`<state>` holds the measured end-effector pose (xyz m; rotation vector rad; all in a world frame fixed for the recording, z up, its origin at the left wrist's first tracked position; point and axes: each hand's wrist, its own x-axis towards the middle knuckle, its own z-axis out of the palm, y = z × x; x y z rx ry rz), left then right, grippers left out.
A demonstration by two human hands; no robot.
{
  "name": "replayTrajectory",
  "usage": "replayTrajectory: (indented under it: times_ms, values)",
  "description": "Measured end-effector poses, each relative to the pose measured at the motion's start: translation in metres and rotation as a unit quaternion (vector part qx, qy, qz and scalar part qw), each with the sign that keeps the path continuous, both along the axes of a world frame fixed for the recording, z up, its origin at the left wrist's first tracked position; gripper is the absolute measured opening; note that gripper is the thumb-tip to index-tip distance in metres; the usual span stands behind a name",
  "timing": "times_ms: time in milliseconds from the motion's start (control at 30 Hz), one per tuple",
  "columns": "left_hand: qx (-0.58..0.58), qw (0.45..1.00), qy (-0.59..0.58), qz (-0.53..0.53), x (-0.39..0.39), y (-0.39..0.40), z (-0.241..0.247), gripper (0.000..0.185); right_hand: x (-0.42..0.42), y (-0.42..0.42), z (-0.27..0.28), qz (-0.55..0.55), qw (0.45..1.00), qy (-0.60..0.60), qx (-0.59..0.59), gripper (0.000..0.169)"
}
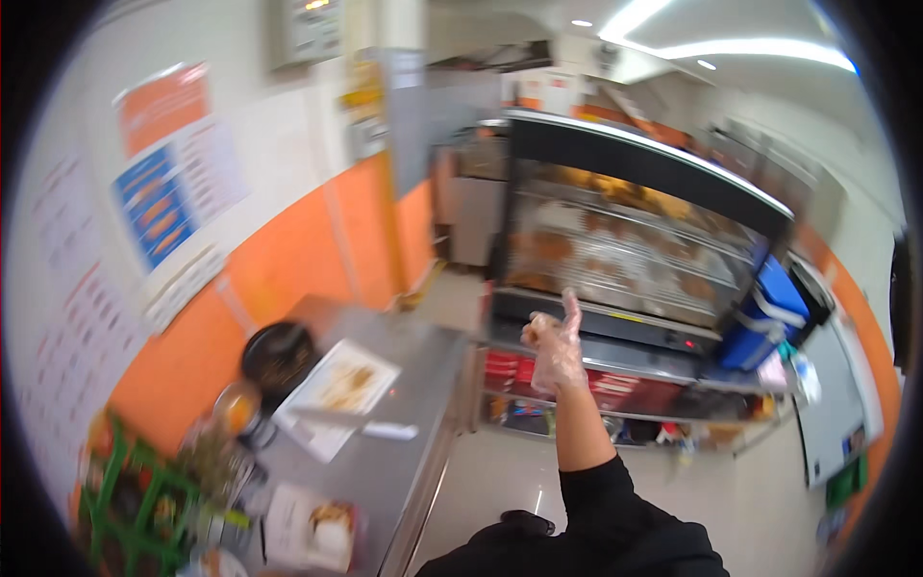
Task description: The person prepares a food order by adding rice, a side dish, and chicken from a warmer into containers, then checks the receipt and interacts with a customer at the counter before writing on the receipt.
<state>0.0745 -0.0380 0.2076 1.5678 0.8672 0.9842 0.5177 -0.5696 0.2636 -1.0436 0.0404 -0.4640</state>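
Note:
My right hand (559,353), in a clear plastic glove, reaches forward with one finger extended and the others bent. Blur hides whether it holds anything. Beyond it stands a glass-fronted heated display cabinet (620,249) with food on its wire shelves; whether the hand touches it cannot be told. My left hand is out of view. On the steel table (440,368) at the left lie a white tray (382,364) with brown crumbs or food bits, a white-handled utensil (391,430) and an open paper box (296,516) with food. A dark round pan (277,357) stands behind the tray.
A green plastic crate (115,505) stands at the lower left, near a container of orange contents (236,409). A blue insulated bag (764,314) is at the cabinet's right. Shelves with red packages (613,386) lie below the cabinet. Tiled floor (497,469) shows between table and shelves.

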Motion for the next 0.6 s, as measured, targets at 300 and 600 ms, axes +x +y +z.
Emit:
replayTrajectory:
  times_ms: [300,600]
  values:
    - [-0.022,0.988,-0.019,-0.151,0.166,-0.172,0.010,0.073,-0.012,-0.543,-0.002,-0.475,0.875,0.059,-0.070,0.099]
    - [-0.143,0.913,-0.136,-0.356,0.304,-0.324,-0.018,0.064,-0.061,-0.722,-0.019,-0.353,0.913,0.191,-0.074,0.088]
